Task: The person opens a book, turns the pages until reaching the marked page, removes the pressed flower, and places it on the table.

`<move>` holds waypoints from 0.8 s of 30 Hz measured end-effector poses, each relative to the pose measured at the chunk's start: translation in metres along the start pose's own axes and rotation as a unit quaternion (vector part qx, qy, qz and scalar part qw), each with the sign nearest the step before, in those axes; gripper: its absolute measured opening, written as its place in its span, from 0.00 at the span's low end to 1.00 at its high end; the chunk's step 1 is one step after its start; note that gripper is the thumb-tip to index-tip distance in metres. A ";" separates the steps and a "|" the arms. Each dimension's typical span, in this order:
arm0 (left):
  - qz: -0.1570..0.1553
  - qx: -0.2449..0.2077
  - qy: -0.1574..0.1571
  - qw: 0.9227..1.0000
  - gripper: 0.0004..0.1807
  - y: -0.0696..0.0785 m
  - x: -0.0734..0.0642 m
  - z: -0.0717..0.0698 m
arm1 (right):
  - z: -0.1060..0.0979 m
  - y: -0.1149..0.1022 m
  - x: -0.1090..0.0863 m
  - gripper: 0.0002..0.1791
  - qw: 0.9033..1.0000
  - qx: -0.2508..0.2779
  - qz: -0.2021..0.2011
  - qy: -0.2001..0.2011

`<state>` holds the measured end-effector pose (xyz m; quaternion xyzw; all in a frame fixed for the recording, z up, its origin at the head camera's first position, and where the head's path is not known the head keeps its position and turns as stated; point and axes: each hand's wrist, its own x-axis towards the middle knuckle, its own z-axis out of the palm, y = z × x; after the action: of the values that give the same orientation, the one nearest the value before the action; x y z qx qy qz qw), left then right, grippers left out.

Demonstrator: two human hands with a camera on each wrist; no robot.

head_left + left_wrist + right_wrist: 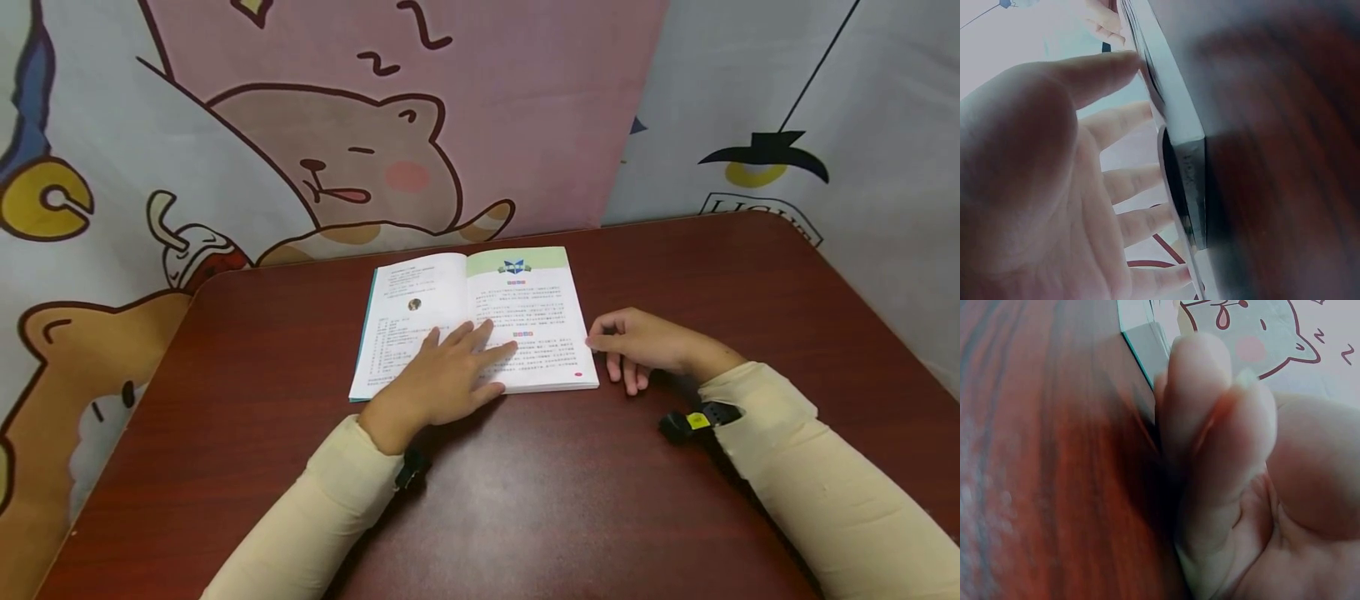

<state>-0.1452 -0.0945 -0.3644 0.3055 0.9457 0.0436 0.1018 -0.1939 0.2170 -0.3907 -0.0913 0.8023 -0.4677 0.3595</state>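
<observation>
An open book (525, 308) with printed pages lies on the table, its right page topped by a green band and a blue emblem. My left hand (442, 375) rests across the lower middle of the pages with fingers spread, the thumb at the bottom edge. In the left wrist view the straight fingers (1132, 184) reach over the book's edge (1175, 100). At the right page's outer edge, my right hand (645, 342) pinches the page between thumb and index finger; the other fingers curl below. The right wrist view shows curled fingers (1222, 437) close to the book's corner (1144, 340), hiding the pinch.
The dark red-brown wooden table (570, 492) extends around the book. Behind it hangs a cloth backdrop (555, 108) with a sleeping cartoon bear. Black wrist straps with small devices (678, 425) sit under both cream sleeves (825, 475).
</observation>
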 end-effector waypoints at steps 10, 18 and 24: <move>-0.002 0.006 0.005 1.000 0.31 -0.002 -0.003 0.002 | 0.005 0.001 0.001 0.17 1.000 0.009 -0.006 -0.007; 0.000 0.010 0.009 1.000 0.31 0.002 -0.003 0.001 | 0.001 0.000 -0.003 0.18 1.000 -0.005 -0.026 -0.003; -0.002 -0.006 0.001 1.000 0.30 0.005 -0.005 0.002 | 0.002 0.003 -0.006 0.18 1.000 0.008 -0.018 -0.015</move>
<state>-0.1378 -0.0933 -0.3645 0.3026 0.9463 0.0492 0.1027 -0.1873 0.2206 -0.3910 -0.1097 0.7911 -0.4796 0.3634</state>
